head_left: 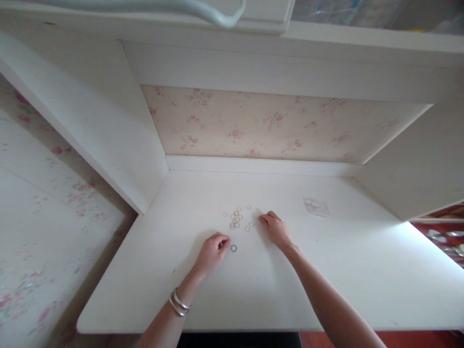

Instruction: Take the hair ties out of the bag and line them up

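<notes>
Several small thin rings [237, 218] lie scattered in a loose cluster on a white desk top [181, 270]. One darker ring [234, 248] lies apart, just right of my left hand [213, 251], whose curled fingers rest on the desk beside it. My left wrist carries silver bangles [178, 303]. My right hand [276, 228] rests on the desk at the right edge of the cluster, fingertips pinched at a pale ring [259, 213]. Whether either hand grips a ring is too small to tell.
A small clear plastic bag [316, 206] lies on the desk to the right of my hands. White side panels [108, 130] and a floral back wall [253, 123] enclose the desk. A shelf [232, 29] runs overhead.
</notes>
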{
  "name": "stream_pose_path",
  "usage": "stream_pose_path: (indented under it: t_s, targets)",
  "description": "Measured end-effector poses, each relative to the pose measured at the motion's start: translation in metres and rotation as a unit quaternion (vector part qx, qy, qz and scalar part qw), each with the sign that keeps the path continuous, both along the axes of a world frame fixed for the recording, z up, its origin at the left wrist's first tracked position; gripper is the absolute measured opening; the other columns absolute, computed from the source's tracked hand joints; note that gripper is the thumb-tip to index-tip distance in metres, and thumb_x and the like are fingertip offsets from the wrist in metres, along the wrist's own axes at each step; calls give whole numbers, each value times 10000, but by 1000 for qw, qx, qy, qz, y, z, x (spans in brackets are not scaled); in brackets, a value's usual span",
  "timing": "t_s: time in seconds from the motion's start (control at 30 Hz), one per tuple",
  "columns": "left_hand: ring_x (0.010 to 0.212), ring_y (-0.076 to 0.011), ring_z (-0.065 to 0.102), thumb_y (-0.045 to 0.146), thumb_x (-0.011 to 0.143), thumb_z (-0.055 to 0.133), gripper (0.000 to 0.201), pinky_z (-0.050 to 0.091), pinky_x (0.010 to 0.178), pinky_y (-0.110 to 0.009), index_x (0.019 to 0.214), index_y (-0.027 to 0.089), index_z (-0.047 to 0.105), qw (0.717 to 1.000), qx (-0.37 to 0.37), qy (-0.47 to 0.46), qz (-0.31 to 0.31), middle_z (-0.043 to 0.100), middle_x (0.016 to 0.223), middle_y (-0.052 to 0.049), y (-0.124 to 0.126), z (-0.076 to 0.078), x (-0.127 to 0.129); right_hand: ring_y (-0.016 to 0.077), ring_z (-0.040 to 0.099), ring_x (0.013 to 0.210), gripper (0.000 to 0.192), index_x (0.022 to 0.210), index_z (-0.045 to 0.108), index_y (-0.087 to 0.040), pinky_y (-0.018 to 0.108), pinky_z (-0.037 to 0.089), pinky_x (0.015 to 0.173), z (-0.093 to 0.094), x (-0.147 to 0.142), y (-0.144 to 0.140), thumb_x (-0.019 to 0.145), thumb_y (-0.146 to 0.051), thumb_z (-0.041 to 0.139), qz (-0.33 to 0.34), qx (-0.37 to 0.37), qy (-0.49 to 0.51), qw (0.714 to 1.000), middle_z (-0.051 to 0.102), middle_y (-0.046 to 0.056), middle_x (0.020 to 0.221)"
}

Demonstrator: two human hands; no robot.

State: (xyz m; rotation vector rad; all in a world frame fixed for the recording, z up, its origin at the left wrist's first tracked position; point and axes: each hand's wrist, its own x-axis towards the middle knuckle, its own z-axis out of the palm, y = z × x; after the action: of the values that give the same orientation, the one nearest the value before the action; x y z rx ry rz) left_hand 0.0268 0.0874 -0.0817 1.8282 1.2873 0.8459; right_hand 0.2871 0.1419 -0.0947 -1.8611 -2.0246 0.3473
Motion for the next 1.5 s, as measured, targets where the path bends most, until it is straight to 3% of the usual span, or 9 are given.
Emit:
stream_pose_path:
  t_s: [0.3, 0.57, 0.67, 0.9, 1.03, 1.13, 1.3, 1.5]
  targets:
    - [714, -141, 572, 339, 861, 454, 258, 433, 669, -241, 814, 183, 653, 1000, 3, 12, 8, 637, 779, -37, -1, -4, 1, 146, 568, 800, 346, 859, 665, -193, 225, 395, 732, -1, 4, 11, 927, -321, 351, 17, -23, 3, 1000, 595, 56, 863]
    - [712, -141, 576, 325, 861, 456, 250, 435, 676, -243, 808, 188, 658, 1000, 8, 12, 6, 641, 783, -36, -1, -2, 0, 135, 580, 819, 276, 1042, 644, -251, 236, 404, 720, 10, -3, -6, 898, -343, 428, 11, 0, -13, 1000, 574, 41, 1002]
    - [707, -136, 575, 315, 855, 471, 236, 434, 670, -234, 813, 186, 663, 1000, 8, 5, 7, 645, 780, -31, 0, -2, 1, 126, 577, 797, 248, 1006, 654, -278, 231, 393, 681, 11, -6, -11, 893, -337, 442, 30, -26, -38, 998, 569, 25, 1023]
    - [698, -131, 572, 327, 848, 482, 240, 433, 661, -234, 842, 177, 670, 1000, -20, -19, 12, 652, 792, -27, 2, 0, -2, 132, 564, 792, 256, 866, 650, -210, 227, 367, 646, 13, -13, -8, 916, -278, 409, 42, -48, -65, 996, 565, 40, 967]
    - [689, -132, 570, 349, 846, 487, 252, 439, 655, -236, 847, 176, 671, 999, -35, -30, 22, 654, 786, -25, 3, 0, -3, 140, 567, 785, 274, 886, 629, -210, 241, 399, 684, 16, -25, -24, 932, -303, 375, 30, -8, -16, 999, 557, 48, 949]
    - [694, -137, 577, 363, 846, 482, 261, 449, 661, -240, 853, 180, 669, 998, -46, -34, 33, 665, 806, -28, 3, 0, -2, 146, 569, 774, 298, 910, 615, -216, 253, 426, 709, 20, -42, -47, 942, -345, 349, 60, 19, 55, 997, 550, 48, 905]
    - [727, -143, 593, 402, 851, 472, 286, 456, 683, -245, 861, 187, 661, 997, -47, -47, 49, 673, 834, -28, 4, 2, -2, 140, 568, 731, 317, 923, 627, -233, 247, 443, 678, 21, -73, -78, 950, -339, 330, 123, 3, 101, 987, 549, 42, 856]
    - [743, -149, 602, 401, 851, 471, 286, 460, 689, -247, 863, 187, 660, 996, -47, -47, 59, 677, 831, -33, 3, 3, -4, 133, 571, 715, 291, 888, 640, -230, 239, 446, 650, 16, -85, -85, 938, -285, 359, 139, -5, 100, 985, 554, 32, 849]
